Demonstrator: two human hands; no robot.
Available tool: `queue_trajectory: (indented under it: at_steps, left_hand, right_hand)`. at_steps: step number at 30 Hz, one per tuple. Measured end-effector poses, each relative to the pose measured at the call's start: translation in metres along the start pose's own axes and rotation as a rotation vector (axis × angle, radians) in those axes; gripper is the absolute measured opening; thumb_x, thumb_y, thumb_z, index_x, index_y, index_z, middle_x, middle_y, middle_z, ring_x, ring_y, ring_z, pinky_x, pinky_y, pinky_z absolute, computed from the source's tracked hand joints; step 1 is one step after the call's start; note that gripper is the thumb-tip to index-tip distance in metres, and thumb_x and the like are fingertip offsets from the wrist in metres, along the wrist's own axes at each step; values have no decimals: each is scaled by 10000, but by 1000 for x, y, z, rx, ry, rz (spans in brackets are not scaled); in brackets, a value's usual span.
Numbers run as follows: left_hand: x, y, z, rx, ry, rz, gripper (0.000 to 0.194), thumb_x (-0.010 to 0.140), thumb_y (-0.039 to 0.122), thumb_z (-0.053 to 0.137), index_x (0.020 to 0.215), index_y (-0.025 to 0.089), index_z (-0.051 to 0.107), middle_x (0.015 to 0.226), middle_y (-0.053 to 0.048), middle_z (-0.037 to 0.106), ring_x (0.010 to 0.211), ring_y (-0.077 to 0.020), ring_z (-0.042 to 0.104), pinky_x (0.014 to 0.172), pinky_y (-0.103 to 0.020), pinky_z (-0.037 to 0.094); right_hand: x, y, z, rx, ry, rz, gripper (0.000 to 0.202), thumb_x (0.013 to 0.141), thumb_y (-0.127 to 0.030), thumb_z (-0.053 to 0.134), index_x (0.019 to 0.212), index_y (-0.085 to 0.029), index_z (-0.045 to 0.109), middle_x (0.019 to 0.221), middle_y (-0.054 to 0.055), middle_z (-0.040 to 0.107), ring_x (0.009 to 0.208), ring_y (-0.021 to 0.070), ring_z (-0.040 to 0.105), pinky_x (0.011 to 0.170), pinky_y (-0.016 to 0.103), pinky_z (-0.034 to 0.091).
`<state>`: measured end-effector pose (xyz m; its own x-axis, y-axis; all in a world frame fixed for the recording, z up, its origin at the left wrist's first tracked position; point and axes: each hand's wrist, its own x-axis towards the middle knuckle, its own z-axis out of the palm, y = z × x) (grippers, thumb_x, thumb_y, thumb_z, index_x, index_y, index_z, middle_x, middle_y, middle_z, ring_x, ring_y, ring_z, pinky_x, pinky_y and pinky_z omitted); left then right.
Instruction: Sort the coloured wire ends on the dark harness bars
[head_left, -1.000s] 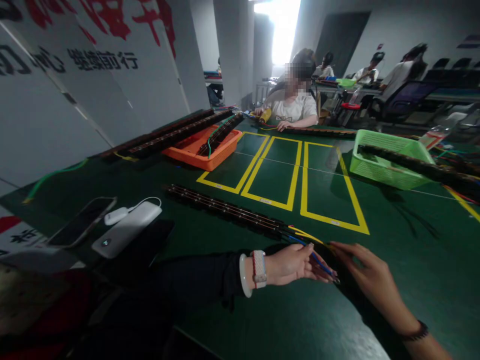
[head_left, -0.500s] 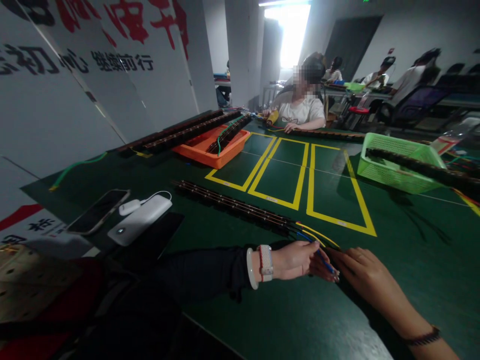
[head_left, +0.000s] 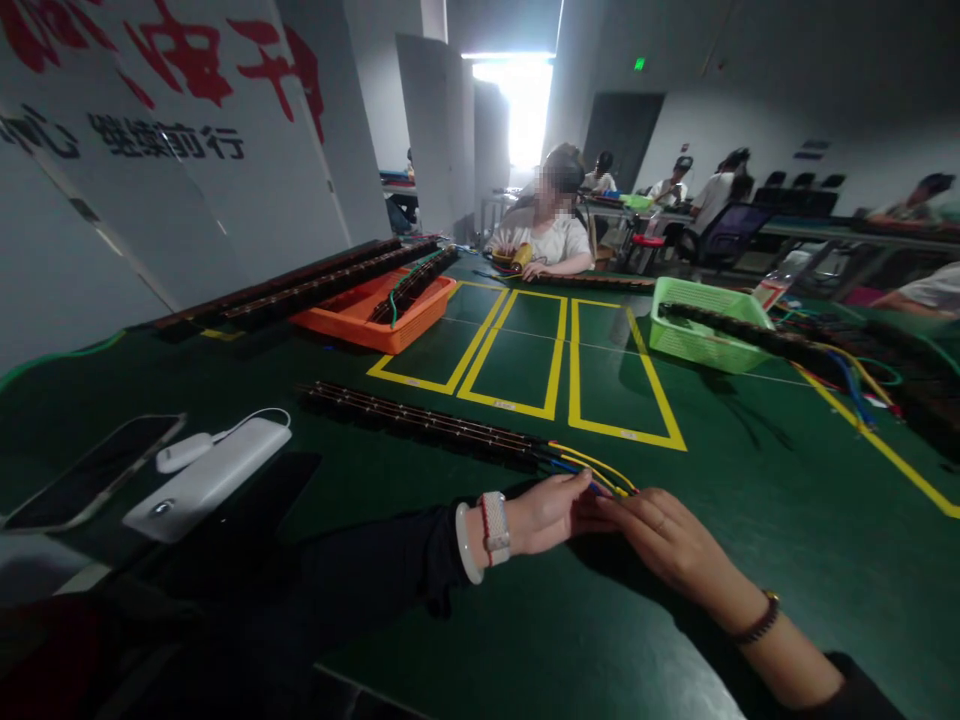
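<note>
A long dark strip [head_left: 427,420] with thin metal-coloured lines lies across the green table. From its right end come yellow wires [head_left: 596,460] and a blue wire [head_left: 559,465]. My left hand [head_left: 547,512], palm turned up, pinches the blue wire between thumb and fingers. Against its fingertips, my right hand [head_left: 667,535] comes in from the right with its fingers closed over the wires. Their ends are hidden by my fingers.
To the left are a white power bank [head_left: 210,478] and a phone [head_left: 94,470]. An orange basket [head_left: 375,325] and a green basket [head_left: 709,345] hold more strips. Yellow tape [head_left: 510,405] marks rectangles between them. Across the table sits a person [head_left: 551,235].
My view has swung right, so the table things sit further left. My right hand has closed in on my left fingertips, and the blue wire's end, visible before, is now covered.
</note>
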<state>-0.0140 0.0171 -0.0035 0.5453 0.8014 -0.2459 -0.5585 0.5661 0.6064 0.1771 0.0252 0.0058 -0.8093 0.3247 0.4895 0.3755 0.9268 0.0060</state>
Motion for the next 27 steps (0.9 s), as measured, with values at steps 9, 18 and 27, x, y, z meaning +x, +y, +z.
queue_trajectory:
  at_steps: [9,18,27]
  left_hand:
    - [-9,-2,2,422,-193,-72,470,891,450,376,752,56,593,689,-120,641,665,-198,630,782,-399,443]
    - [-13,0,8,733,-293,-118,463,895,466,331,657,116,519,593,-50,595,530,-130,571,523,-248,411]
    - [-18,4,9,906,-365,-122,500,799,578,472,563,137,500,485,16,525,411,-75,484,421,-203,306]
  right_hand:
    - [-2,12,14,72,19,234,295,916,-117,389,1129,-149,589,795,74,585,731,170,536,662,317,479]
    - [6,10,12,111,-185,272,324,863,-88,444,1127,-171,612,859,80,613,784,189,545,705,331,468]
    - [28,15,7,164,91,468,247,916,-321,458,1063,-219,629,932,79,584,883,203,564,764,347,494]
